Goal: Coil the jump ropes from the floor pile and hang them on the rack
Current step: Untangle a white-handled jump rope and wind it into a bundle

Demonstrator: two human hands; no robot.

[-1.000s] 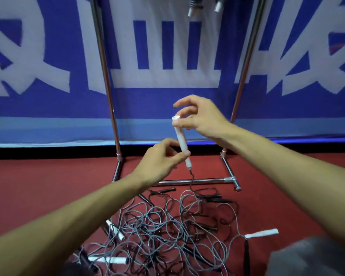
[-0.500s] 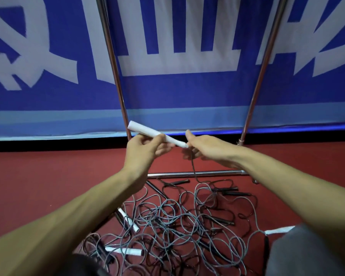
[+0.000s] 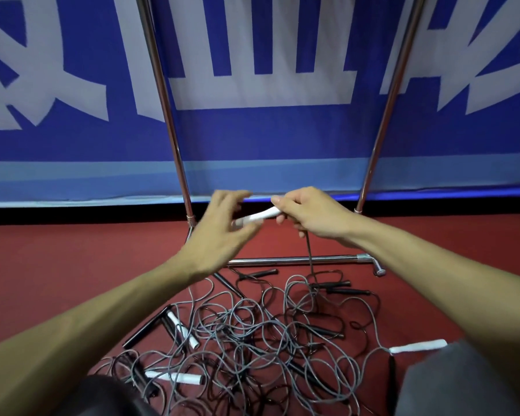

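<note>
My right hand [image 3: 312,217] grips the right end of a white jump-rope handle [image 3: 261,216], held almost level in front of the rack. Its grey cord [image 3: 310,259] hangs from under that hand down into the tangled pile of grey ropes [image 3: 252,331] on the red floor. My left hand [image 3: 219,235] is blurred with its fingers spread at the handle's left end, and its hold is unclear. The metal rack has two uprights [image 3: 165,115] and a low base bar [image 3: 291,261] just behind the pile.
Loose white handles [image 3: 418,346] [image 3: 174,377] and black handles [image 3: 347,292] lie in and around the pile. A blue banner wall [image 3: 252,136] stands right behind the rack. My knees fill the bottom corners, the right one in grey [image 3: 433,385].
The white handle went from upright to lying level. My right hand moved from the cord end onto the handle, and my left hand has spread its fingers at the other end.
</note>
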